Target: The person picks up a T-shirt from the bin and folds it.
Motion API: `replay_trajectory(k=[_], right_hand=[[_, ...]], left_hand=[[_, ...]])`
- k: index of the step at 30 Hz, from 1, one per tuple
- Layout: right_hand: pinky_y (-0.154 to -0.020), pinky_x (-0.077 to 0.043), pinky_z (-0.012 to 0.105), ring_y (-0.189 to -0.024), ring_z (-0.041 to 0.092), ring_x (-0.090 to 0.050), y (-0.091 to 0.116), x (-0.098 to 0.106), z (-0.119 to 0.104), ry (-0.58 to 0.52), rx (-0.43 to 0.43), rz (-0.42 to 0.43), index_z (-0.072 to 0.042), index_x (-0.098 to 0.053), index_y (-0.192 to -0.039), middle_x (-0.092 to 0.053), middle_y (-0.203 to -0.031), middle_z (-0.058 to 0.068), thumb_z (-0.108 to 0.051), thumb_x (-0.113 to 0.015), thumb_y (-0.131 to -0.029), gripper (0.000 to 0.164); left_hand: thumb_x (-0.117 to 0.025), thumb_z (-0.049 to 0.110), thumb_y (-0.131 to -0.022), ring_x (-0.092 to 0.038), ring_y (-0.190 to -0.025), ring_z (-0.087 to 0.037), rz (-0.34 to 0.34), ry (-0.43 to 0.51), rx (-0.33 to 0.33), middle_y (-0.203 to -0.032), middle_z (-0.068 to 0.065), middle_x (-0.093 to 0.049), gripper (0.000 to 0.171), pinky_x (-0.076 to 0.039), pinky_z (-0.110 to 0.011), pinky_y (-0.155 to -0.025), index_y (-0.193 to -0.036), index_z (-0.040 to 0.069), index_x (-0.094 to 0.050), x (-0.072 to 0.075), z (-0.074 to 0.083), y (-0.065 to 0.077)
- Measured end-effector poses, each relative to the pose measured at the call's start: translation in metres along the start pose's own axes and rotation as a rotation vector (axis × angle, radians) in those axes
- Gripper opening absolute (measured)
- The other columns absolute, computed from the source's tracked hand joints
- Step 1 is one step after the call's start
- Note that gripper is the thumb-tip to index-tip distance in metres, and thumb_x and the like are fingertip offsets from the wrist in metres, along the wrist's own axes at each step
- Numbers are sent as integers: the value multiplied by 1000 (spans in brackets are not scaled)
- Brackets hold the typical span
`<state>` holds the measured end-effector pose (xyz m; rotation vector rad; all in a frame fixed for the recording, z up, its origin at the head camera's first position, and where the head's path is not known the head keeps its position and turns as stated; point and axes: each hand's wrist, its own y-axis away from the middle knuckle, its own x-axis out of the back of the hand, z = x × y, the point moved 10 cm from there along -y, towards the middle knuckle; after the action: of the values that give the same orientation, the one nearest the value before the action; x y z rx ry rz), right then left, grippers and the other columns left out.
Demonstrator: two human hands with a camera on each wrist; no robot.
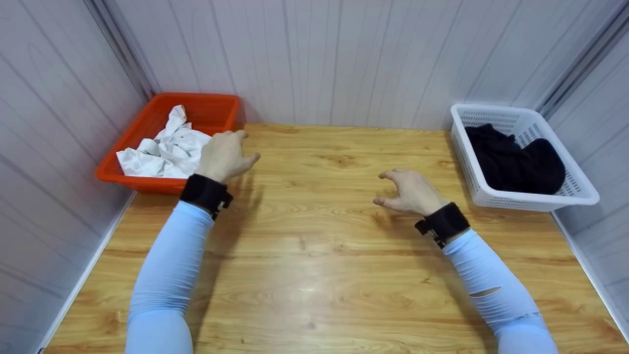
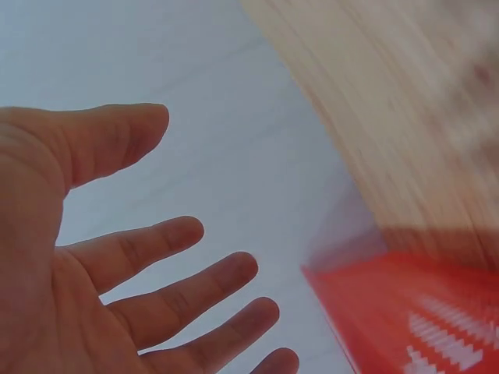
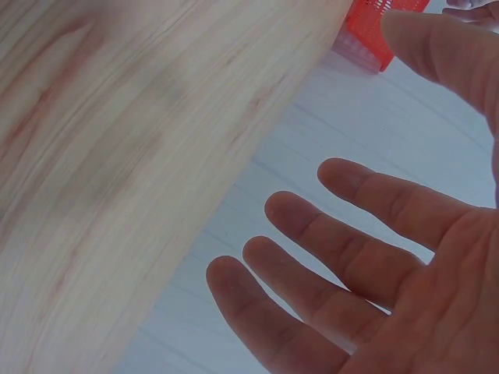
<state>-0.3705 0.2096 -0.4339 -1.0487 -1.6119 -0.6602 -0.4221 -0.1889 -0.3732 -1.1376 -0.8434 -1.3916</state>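
Note:
My left hand (image 1: pixel 223 156) hovers at the right edge of an orange basket (image 1: pixel 140 183), its fingers spread and holding nothing. Inside that basket lies a crumpled white cloth (image 1: pixel 169 150), partly hidden behind the hand. In the left wrist view the left hand's fingers (image 2: pixel 183 304) are apart, with the basket's corner (image 2: pixel 390 296) beyond them. My right hand (image 1: pixel 412 191) is above the wooden table, left of a white basket (image 1: pixel 474 177); the right wrist view shows its fingers (image 3: pixel 343 241) loosely extended around nothing. A bundled black cloth (image 1: pixel 516 162) sits in the white basket.
The wooden table (image 1: pixel 304 236) spans between the two baskets. A pale panelled wall (image 1: pixel 314 59) closes off the back, and similar walls rise at the left (image 1: pixel 54 128) and right (image 1: pixel 602 147).

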Motion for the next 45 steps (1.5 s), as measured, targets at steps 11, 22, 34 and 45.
replay_trajectory(k=[11,22,34,45], right_hand=[[-119,-54,66,-137,51,-70,3,-2,-11,-41,55,-19,3,-65,-149,-72,-147,28,-47,-85,-97,75],[-112,-59,65,-130,49,-74,3,-2,-21,-45,86,-23,1,-69,-146,-76,-142,26,-47,-86,-95,71],[-116,-56,67,-131,50,-73,11,-4,-30,-69,129,-35,0,-70,-144,-76,-142,25,-45,-84,-96,67],[-113,-59,64,-128,47,-75,20,-9,-33,-94,168,-53,-1,-71,-143,-78,-141,23,-47,-83,-95,67]], left_hand=[[-71,41,-103,-56,-139,-61,-35,-9,56,-151,-38,-60,72,-50,-72,-116,-158,-4,-55,8,-40,-17],[-62,50,-108,-33,-159,-64,-90,30,156,-175,-41,-31,85,-36,-78,-129,-172,0,-35,24,-79,-51],[-51,72,-107,-12,-163,-71,-99,75,304,-180,-45,-6,106,-26,-84,-131,-180,6,-12,35,-141,-70],[-62,89,-90,10,-158,-83,-239,146,484,-173,-49,26,136,-17,-98,-119,-178,19,16,0,-202,-57]])
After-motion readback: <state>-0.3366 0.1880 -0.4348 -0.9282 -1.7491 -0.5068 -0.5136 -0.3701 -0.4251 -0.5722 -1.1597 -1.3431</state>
